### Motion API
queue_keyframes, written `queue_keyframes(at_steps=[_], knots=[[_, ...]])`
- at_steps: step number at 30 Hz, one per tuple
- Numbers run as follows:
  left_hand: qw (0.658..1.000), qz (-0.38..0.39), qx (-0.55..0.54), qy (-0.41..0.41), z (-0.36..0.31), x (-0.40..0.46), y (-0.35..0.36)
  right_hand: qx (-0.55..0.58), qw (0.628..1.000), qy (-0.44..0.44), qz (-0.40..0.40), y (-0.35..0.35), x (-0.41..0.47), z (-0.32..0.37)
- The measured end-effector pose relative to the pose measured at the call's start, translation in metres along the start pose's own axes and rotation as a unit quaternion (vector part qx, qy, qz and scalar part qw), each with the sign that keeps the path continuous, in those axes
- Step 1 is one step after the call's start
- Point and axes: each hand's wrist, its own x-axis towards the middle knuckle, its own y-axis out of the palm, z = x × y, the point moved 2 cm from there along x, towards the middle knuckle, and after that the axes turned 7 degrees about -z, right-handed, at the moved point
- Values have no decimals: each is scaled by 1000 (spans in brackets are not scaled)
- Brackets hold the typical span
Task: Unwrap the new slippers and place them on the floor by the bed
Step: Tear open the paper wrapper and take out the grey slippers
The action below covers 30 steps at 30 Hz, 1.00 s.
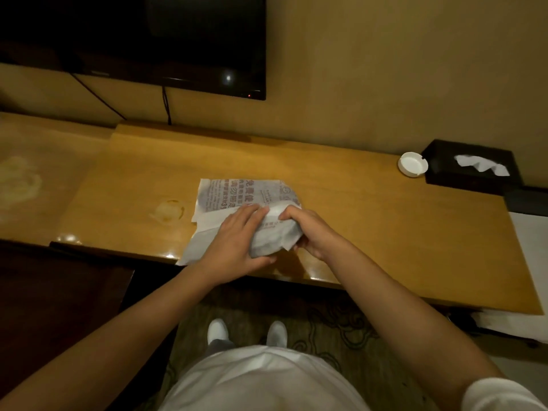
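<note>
A white printed wrapper pack of slippers lies on the wooden desk near its front edge. A second white wrapped bundle sits on top of it, closer to me. My left hand lies over the bundle's left side, thumb under its near edge. My right hand pinches the bundle's right end, fingers curled over the top. The slippers themselves are hidden inside the wrapping.
A white round ashtray and a black tissue box stand at the desk's back right. A dark TV hangs on the wall with cables running down. Patterned carpet and my white shoes show below the desk.
</note>
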Motion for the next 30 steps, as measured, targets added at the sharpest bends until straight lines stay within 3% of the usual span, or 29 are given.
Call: queue_keyframes(at_steps=[2,5,7,10,13,17,21,24,26,28,30], knots=[[999,-39,-5,1,-13,6,-19,29,999,-7,37,11,-14,16],[984,-126,-117,-47,-17,4,-46,135,983,-44,117,18,-38,37],[965,-148,-192,-97,-14,-3,-58,144,974,-103,140,21,-53,44],[926,-100,-336,-139,-6,-10,-65,22,970,-236,48,29,-73,43],[875,-44,-458,-148,6,-21,-69,-87,936,-339,-39,40,-86,34],[819,6,-550,-163,27,-47,-78,-120,927,-344,-94,61,-100,24],[808,17,-566,-165,38,-67,-86,-195,912,-335,-137,79,-111,24],[814,31,-556,-164,46,-79,-93,-334,838,-391,-182,107,-122,18],[810,62,-561,-160,50,-83,-95,-307,807,-457,-213,119,-128,18],[802,85,-569,-162,54,-88,-99,-228,837,-445,-221,118,-126,23],[800,85,-569,-171,57,-91,-102,-165,884,-380,-216,110,-121,27]])
